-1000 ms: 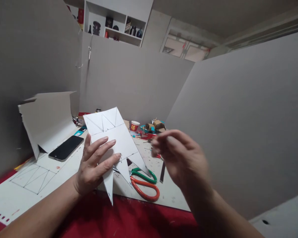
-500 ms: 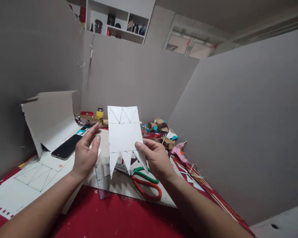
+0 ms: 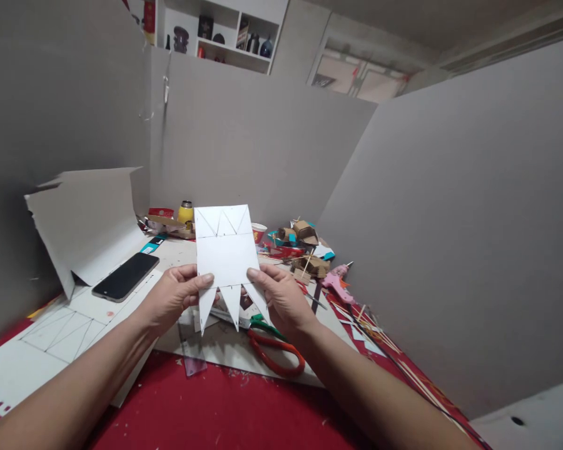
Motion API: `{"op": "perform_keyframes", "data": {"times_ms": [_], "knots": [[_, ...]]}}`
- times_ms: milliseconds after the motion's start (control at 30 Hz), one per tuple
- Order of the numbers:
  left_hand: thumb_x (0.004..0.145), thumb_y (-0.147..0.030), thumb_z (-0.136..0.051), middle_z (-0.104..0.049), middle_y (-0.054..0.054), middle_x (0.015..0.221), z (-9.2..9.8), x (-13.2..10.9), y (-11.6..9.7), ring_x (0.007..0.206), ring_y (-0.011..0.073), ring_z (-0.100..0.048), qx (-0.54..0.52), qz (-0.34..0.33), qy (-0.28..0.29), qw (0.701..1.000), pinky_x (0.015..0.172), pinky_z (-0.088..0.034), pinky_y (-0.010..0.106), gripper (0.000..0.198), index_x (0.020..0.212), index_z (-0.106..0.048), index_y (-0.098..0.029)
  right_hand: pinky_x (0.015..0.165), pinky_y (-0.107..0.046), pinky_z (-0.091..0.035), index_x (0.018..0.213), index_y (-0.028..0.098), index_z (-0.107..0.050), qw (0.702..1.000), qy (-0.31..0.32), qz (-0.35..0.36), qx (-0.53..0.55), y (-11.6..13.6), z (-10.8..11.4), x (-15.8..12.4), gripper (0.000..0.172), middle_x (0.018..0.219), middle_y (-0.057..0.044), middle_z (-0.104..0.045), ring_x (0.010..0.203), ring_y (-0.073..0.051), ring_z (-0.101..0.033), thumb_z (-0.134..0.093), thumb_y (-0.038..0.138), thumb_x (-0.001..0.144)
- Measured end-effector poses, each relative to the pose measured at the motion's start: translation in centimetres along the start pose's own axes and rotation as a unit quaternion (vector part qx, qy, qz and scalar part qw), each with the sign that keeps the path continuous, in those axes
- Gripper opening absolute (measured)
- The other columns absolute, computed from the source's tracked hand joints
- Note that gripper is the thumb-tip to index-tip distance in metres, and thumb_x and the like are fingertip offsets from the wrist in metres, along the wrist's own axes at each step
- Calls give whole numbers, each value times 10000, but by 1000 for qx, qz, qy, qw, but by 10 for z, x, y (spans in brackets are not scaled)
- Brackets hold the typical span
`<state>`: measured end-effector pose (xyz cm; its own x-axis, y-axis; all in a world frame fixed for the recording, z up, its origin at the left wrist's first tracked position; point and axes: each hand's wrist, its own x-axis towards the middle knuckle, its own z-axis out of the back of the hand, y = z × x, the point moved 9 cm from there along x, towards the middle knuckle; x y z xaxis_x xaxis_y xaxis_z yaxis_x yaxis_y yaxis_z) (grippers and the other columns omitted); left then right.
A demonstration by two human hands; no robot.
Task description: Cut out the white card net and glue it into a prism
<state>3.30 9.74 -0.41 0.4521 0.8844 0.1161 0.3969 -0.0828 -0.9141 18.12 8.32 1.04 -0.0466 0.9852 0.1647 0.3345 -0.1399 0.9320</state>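
The left hand and right hand each pinch a side edge of the white card between thumb and fingers, holding it raised above the scissors, its cut points hanging downward.

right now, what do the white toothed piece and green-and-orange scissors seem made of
White toothed piece: matte, likely card or paper; held flat, no glare. Green-and-orange scissors: slightly glossy handles, probably plastic, judging by highlights; greyish blades, likely metal.
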Motion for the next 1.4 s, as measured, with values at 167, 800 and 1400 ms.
{"op": "perform_keyframes", "data": {"times_ms": [167,800,1400], "knots": [[761,-204,-704,-747,83,889,-10,-3,-3,667,134,-654,-62,4,34,997,654,-518,266,233,987,-716,-149,430,-171,-476,818,149,-680,991,45,-78,96,-16,-13,-4,213,634,4,-670,476,-84,-575,-777,251,658],[705,-297,-728,-740,108,808,-6,-7,-1,664,207,-660,69,16,18,997,680,-506,345,307,949,-712,-111,608,-263,-494,900,172,-722,991,102,10,-92,-9,-15,-9,195,748,-25,-701,616,-138,-606,-722,261,726],[880,-418,-437,-603,11,497,-12,-9,5,462,148,-541,297,-58,-45,952,473,-403,223,396,626,-597,-159,533,-239,-345,657,180,-558,867,2,210,-451,11,-19,-20,129,588,25,-507,545,-124,-424,-549,214,781]]}}
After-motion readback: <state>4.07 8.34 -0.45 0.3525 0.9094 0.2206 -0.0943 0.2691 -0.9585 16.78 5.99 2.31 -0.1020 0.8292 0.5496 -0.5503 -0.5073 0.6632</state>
